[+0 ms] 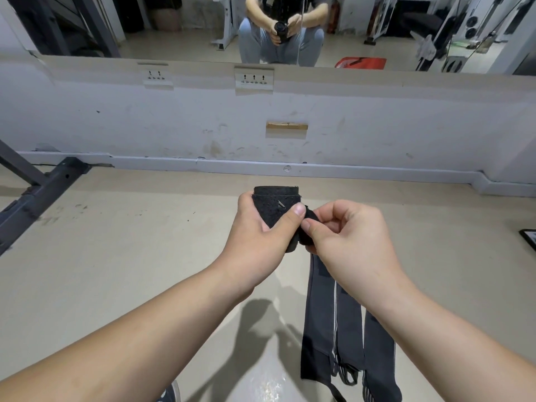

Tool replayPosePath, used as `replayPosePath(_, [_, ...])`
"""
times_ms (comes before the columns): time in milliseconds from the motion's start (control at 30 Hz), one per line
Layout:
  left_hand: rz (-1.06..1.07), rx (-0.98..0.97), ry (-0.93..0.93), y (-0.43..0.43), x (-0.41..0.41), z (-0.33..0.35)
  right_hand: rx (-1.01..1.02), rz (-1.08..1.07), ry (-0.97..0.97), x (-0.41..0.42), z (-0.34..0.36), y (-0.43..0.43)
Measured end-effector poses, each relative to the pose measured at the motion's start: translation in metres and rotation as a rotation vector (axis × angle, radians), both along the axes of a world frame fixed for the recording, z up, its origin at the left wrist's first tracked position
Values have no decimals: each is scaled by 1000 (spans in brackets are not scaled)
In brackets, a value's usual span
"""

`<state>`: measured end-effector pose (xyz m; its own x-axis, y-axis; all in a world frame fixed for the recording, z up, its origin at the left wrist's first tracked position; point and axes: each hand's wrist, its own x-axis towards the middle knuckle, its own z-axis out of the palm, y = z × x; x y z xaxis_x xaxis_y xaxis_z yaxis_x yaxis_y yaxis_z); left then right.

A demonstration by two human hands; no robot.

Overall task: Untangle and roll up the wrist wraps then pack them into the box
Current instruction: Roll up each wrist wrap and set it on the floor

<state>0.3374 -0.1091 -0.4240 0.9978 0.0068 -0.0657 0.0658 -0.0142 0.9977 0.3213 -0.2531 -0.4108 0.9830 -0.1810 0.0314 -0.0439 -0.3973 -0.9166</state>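
Observation:
A black wrist wrap (pixel 275 206) is partly wound into a roll, held up in the middle of the view. My left hand (pixel 261 236) grips the roll, thumb pressed across its front. My right hand (pixel 348 236) pinches the wrap's edge just right of the roll with thumb and forefinger. From under my hands several dark grey wrap tails (pixel 327 329) with pale side stripes hang down toward the floor, their looped ends low in the view. No box is clearly in view.
A beige floor (pixel 130 256) spreads below, ending at a scuffed white wall (pixel 174 123) with a mirror above. A dark steel rack foot (pixel 43 190) lies at the left. A dark flat object's corner (pixel 529 239) pokes in at the right edge.

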Motion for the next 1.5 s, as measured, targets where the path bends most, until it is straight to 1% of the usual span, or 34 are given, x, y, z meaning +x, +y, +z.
replayPosePath(167, [23,-90,10,-6,-1,4,-138,50,-161,-18,11,13])
replayPosePath(233, [30,-110,15,-7,-1,7,-269,80,-173,-28,15,22])
replayPosePath(300, [-4,-169,43,-6,-1,10,-499,126,-136,-34,18,29])
replayPosePath(333, [-31,-209,68,-6,-4,13,-598,177,-82,-37,19,32])
replayPosePath(400, [-69,-276,119,-6,-6,16,-698,265,15,-42,19,39])
replayPosePath(433, [-75,-299,129,-5,-7,16,-726,281,15,-44,17,42])
replayPosePath(500, [-59,-366,157,-5,-7,14,-801,242,-77,-46,9,46])
replayPosePath(567, [-43,-521,231,-4,-5,18,-813,177,-234,-44,1,46])
replayPosePath(633, [-58,-641,306,1,-2,22,-819,172,-367,-42,-1,44])
replayPosePath(700, [-89,-678,334,6,0,22,-749,184,-483,-41,0,43])
replayPosePath(767, [-67,-621,288,12,3,22,-541,174,-572,-39,-3,39])
replayPosePath(800, [-53,-583,264,14,2,24,-389,185,-555,-38,-3,37])
replayPosePath(833, [-41,-543,251,16,1,27,-223,209,-498,-38,-1,35])
replayPosePath(900, [-27,-446,246,20,-1,31,115,300,-326,-37,6,30])
replayPosePath(933, [-35,-399,239,21,-1,30,234,306,-266,-37,12,27])
replayPosePath(1033, [-94,-309,225,22,-3,28,462,110,-253,-25,23,15])
replayPosePath(1067, [-118,-300,224,21,-4,29,515,49,-239,-19,24,11])
replayPosePath(1100, [-145,-288,219,19,-6,30,524,9,-212,-13,23,7])
replayPosePath(1167, [-199,-273,204,15,-8,30,481,9,-80,-1,16,-3])
replayPosePath(1200, [-223,-269,199,13,-9,30,503,89,35,3,12,-7])
replayPosePath(1267, [-257,-244,191,9,-10,29,582,365,273,3,6,-8])
replayPosePath(1300, [-267,-221,181,7,-11,28,608,473,348,1,4,-8])
replayPosePath(1367, [-274,-141,127,5,-11,28,651,523,369,-1,2,-6])
replayPosePath(1433, [-279,-57,43,5,-12,27,677,511,315,-1,-1,-5])
replayPosePath(1500, [-270,-12,-17,5,-11,26,661,503,258,-2,-1,-5])
